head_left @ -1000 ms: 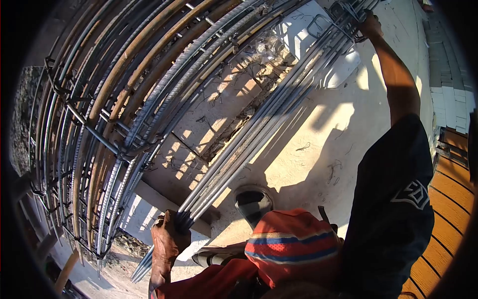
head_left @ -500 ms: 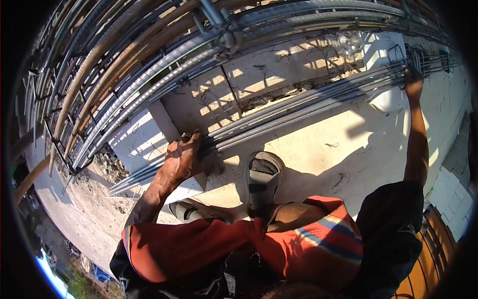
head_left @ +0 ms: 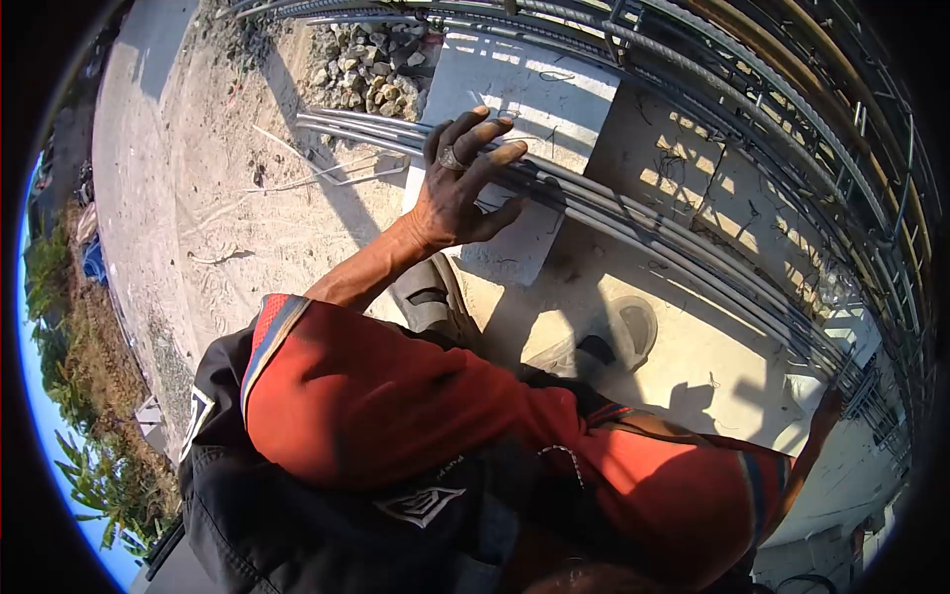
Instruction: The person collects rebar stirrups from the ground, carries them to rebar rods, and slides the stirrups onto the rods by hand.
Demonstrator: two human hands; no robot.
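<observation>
A bundle of long steel rods point(head_left: 653, 230) runs from upper left to lower right across a pale block point(head_left: 524, 94). My left hand point(head_left: 465, 178) is over the rods near their left end, fingers spread and slightly bent, a ring on one finger. Whether its fingertips touch the rods I cannot make out. At the far right, my right hand point(head_left: 827, 404) is beside the other end of the bundle, next to a cluster of bent wire pieces point(head_left: 876, 416). Its fingers are mostly hidden there.
A tied rebar cage point(head_left: 792, 119) arcs across the top and right. Loose stones point(head_left: 371, 74) lie by the block, and a thin bent rod point(head_left: 336, 176) rests on the sandy ground point(head_left: 213, 198). My sandalled feet stand close below the bundle.
My view has swung left. My left hand has opened from its closed hold on the rods and moved toward their left end. My right hand stays at the right end.
</observation>
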